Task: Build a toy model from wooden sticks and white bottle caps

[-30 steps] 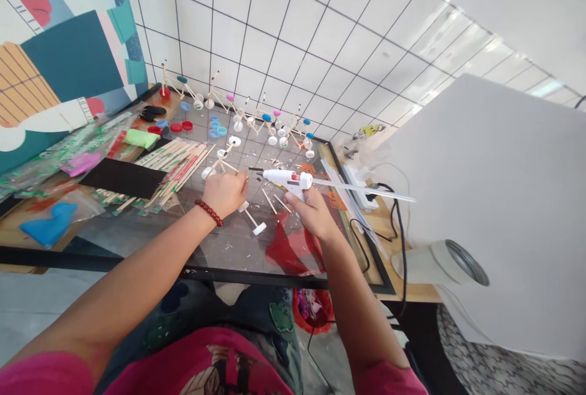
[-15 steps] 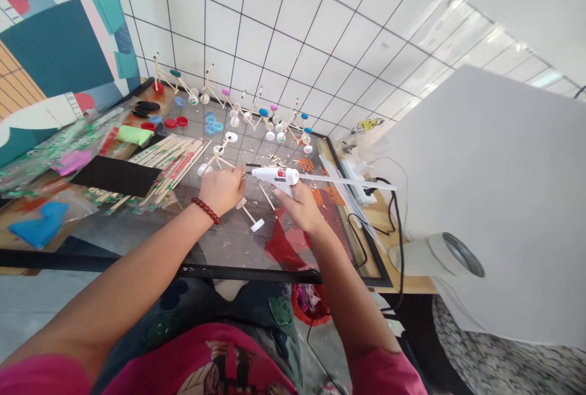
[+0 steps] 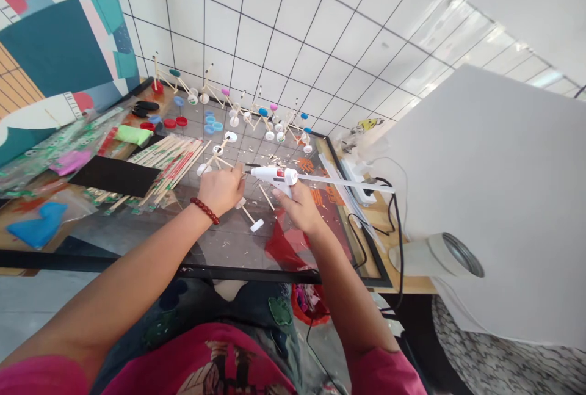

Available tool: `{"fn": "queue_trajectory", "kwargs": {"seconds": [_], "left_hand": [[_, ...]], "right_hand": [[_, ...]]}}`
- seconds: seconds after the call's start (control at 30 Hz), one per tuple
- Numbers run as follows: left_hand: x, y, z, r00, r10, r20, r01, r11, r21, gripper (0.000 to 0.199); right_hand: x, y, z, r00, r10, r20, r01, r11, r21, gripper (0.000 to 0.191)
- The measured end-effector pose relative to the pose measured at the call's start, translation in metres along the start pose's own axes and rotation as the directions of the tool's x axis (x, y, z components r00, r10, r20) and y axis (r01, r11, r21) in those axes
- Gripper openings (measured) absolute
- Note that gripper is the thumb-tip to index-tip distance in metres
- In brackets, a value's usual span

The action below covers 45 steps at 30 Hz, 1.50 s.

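Note:
My right hand (image 3: pixel 302 204) is wrapped round the grip of a white glue gun (image 3: pixel 274 174). A long clear glue stick (image 3: pixel 345 182) juts from the gun's rear. The nozzle points left and meets the fingertips of my left hand (image 3: pixel 222 189), which are pinched on a stick frame. Thin wooden sticks (image 3: pixel 224 162) with white bottle caps (image 3: pixel 204 169) on them come out beyond that hand. Below it, another stick (image 3: pixel 248 215) ends in a white cap (image 3: pixel 257 225). The exact spot under the nozzle is hidden by my fingers.
Several finished stick-and-cap models (image 3: pixel 263 113) stand along the tiled wall. Chopsticks (image 3: pixel 176 166), a black sheet (image 3: pixel 116 176), loose blue caps (image 3: pixel 213 124) and blue clay (image 3: pixel 39 224) lie left. At right are a power strip (image 3: pixel 358 181), a cord (image 3: pixel 400 236) and a pale cylinder (image 3: pixel 437 254).
Almost nothing differs. Both hands keep the same hold, with the glue gun nozzle still at the left fingertips; the gun has shifted very slightly left.

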<state>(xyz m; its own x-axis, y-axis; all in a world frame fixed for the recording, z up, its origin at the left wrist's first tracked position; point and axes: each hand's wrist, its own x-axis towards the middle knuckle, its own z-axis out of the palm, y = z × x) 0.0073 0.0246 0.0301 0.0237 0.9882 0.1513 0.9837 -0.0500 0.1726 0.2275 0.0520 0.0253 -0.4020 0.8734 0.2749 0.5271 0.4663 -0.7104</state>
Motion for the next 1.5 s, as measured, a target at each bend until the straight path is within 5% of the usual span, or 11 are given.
{"fn": "queue_trajectory", "kwargs": {"seconds": [1.17,1.37,1.5], "left_hand": [[-0.0034,-0.0009,-0.0051,1.0,-0.004,-0.007,0.003,0.999,-0.038,0.051],[-0.0027,-0.0003,-0.0072,1.0,-0.014,0.004,0.014,0.999,-0.037,0.053],[-0.002,-0.0009,-0.0066,1.0,-0.02,0.003,0.02,0.999,-0.031,0.052]], "right_hand": [[-0.0047,-0.0042,0.0001,0.999,-0.013,-0.045,0.016,0.996,0.084,0.051],[-0.0035,-0.0021,0.0016,0.99,0.113,-0.08,-0.09,0.966,0.243,0.046],[-0.003,-0.0025,0.0,0.966,0.255,0.035,-0.239,0.837,0.493,0.053]]}}
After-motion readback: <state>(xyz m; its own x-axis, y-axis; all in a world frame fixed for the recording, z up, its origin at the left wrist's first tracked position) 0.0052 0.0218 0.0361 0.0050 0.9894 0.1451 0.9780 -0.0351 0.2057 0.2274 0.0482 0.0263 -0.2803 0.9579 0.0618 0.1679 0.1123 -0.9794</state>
